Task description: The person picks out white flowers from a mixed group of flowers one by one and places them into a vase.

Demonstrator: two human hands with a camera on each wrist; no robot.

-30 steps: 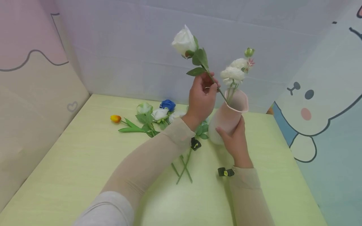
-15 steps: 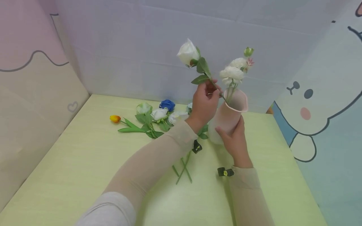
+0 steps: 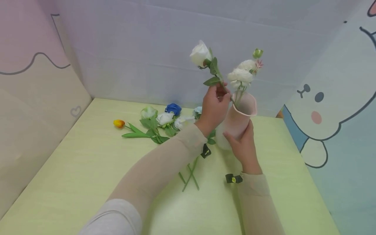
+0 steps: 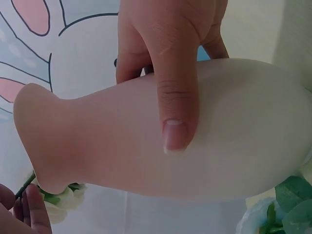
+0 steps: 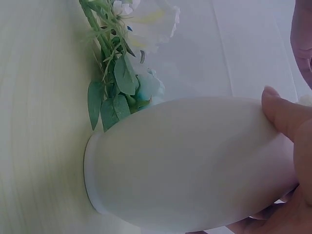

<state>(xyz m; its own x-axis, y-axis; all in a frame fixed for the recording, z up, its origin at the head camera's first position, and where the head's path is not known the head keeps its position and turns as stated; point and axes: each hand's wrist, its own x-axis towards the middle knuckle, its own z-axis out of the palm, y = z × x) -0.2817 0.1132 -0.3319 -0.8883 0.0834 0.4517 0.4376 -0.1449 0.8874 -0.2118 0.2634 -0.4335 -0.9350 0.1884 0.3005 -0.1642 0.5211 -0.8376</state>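
My left hand (image 3: 215, 106) pinches the stem of a white rose (image 3: 200, 54) between thumb and fingers. The rose leans to the left, and its lower stem passes over the rim into the mouth of a pale pink and white vase (image 3: 235, 125). My right hand (image 3: 246, 147) grips the vase from the right side, its thumb across the front, as the left wrist view shows with the thumb (image 4: 178, 107). White ruffled flowers (image 3: 240, 77) and a small green bud (image 3: 258, 53) stand in the vase. Its inside is mostly hidden.
Left of the vase lie a blue rose (image 3: 173, 109), white blooms (image 3: 165, 119), a pale green flower (image 3: 149, 113) and an orange-yellow tulip (image 3: 119, 123). Crossed green stems (image 3: 191, 178) point towards the front of the yellow table (image 3: 88, 182). A printed cloth wall (image 3: 147, 65) stands behind.
My left hand and the white rose have moved down and to the right, bringing the stem deeper into the vase's mouth. The right hand and vase have hardly moved.
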